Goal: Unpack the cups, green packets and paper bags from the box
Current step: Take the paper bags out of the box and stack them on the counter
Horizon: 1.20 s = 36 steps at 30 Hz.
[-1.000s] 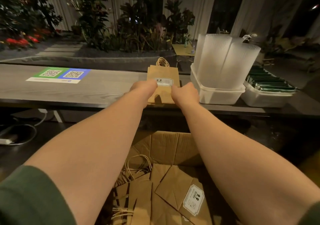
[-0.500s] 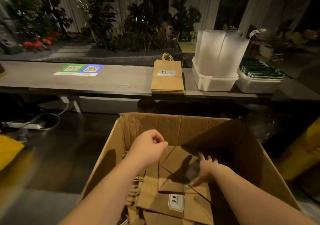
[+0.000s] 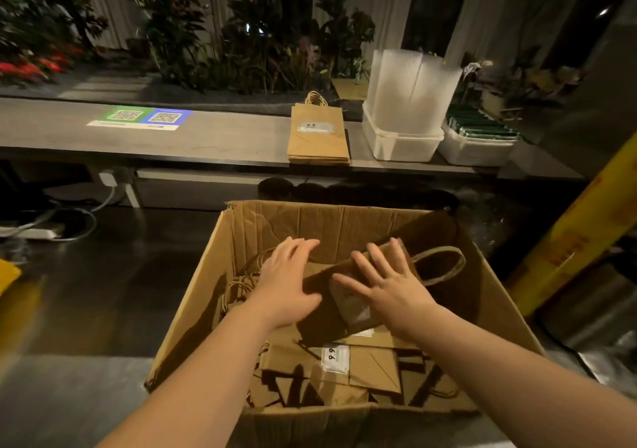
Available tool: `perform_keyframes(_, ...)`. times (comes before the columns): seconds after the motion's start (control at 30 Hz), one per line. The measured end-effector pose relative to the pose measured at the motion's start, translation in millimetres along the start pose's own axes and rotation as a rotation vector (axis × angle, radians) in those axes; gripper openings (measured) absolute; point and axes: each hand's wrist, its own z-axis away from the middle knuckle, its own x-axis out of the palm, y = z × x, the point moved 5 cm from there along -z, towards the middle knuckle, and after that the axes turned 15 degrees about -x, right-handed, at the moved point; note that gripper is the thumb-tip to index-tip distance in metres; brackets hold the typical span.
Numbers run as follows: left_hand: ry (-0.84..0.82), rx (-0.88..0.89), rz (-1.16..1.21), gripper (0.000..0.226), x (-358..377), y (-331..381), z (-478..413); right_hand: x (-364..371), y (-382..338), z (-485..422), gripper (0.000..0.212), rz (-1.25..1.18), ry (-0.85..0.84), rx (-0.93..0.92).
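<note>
Touching paper bag [image 3: 339, 309] inside box [image 3: 310, 223]

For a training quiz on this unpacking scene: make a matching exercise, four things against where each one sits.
Things:
1. cups
2. green packets
3. stacked paper bags
4. QR code sign

Places:
A. far left on the counter
B. in the right-hand white tub
C. upright in the left-hand white tub
D. flat on the counter, just left of the left-hand white tub

Pairs: 1-C, 2-B, 3-D, 4-A
</note>
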Motion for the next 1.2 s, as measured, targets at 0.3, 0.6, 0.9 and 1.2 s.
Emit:
perform_keyframes(0.3,0.014,-0.228,0.371,0.045,-33.0,-29.9,8.9,-59.3,14.3,-11.9,0.113,0.084,0.45,-0.048)
perform_keyframes(0.6,0.268,-0.348,0.529,0.04,-37.9,-66.2,22.7,86.3,-0.9,-30.6,0.107,-0.764,-0.128,0.398)
perform_keyframes(0.9,0.325,-0.298,0.511,0.054,-34.4,-67.5,11.6,88.4,-24.3,-32.3,0.074,-0.642,-0.297,0.214)
perform_keyframes(1.2,0.251,-0.289,0.59,0.077,-32.2,-65.4,16.4,41.8,23.3,-8.6,0.035,-0.944,0.265,0.623)
